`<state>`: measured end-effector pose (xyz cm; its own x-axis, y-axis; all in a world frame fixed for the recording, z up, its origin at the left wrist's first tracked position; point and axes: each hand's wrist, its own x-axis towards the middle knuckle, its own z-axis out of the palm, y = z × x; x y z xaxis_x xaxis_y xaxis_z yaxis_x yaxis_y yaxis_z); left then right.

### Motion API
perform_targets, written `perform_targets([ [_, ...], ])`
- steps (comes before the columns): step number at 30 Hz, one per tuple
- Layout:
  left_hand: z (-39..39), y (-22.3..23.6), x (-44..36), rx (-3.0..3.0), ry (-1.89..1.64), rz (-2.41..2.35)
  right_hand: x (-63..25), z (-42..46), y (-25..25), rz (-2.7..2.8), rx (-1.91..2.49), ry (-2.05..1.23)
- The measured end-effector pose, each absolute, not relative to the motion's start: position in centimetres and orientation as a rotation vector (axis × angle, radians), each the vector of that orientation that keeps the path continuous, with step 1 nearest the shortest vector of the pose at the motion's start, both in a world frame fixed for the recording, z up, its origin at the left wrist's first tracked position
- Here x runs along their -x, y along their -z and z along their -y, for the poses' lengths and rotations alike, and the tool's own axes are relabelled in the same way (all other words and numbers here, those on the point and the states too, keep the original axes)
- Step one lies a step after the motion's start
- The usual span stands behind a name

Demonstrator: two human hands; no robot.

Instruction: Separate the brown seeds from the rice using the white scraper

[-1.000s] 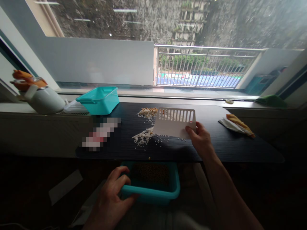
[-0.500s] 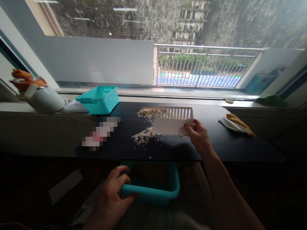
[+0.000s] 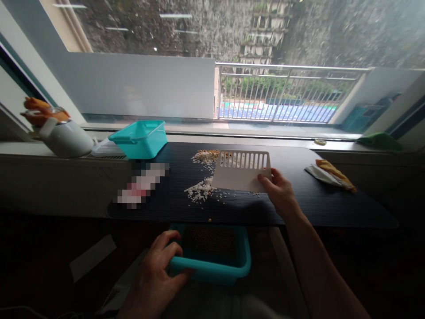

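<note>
My right hand (image 3: 278, 187) is closed on the right edge of a flat white slotted plate (image 3: 237, 178), thumb on top. The plate is tilted above the dark table, its row of slots on the far side. Through the slots show bits of grain. White rice-like grains (image 3: 201, 190) lie scattered to the plate's left and in front of it; yellow beans (image 3: 207, 153) mixed with white grains form a pile behind. My left hand (image 3: 161, 266) grips the left corner of a turquoise bin (image 3: 219, 268) below the table's front edge. Many brownish beans (image 3: 209, 241) lie inside it.
Another turquoise bin (image 3: 141, 139) stands at the table's back left, beside a grey-white pot (image 3: 68, 137). A blurred packet (image 3: 142, 186) lies on the left, a yellow and white cloth (image 3: 332, 175) on the right. One bean (image 3: 209, 220) sits near the front edge of the table (image 3: 308, 206).
The whole view has shifted slightly. My right hand still holds the slotted plate above the grains, and my left hand keeps its grip on the bin; little else differs.
</note>
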<state>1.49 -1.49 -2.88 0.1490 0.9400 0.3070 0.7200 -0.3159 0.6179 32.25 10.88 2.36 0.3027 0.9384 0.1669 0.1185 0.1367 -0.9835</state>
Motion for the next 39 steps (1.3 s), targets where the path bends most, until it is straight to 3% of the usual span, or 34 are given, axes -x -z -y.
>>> perform_targets([
  [39,1.5,3.1,-1.3,-2.171,-0.975,-1.585,-32.1,-10.5,-2.1,1.093,1.296,-0.878],
])
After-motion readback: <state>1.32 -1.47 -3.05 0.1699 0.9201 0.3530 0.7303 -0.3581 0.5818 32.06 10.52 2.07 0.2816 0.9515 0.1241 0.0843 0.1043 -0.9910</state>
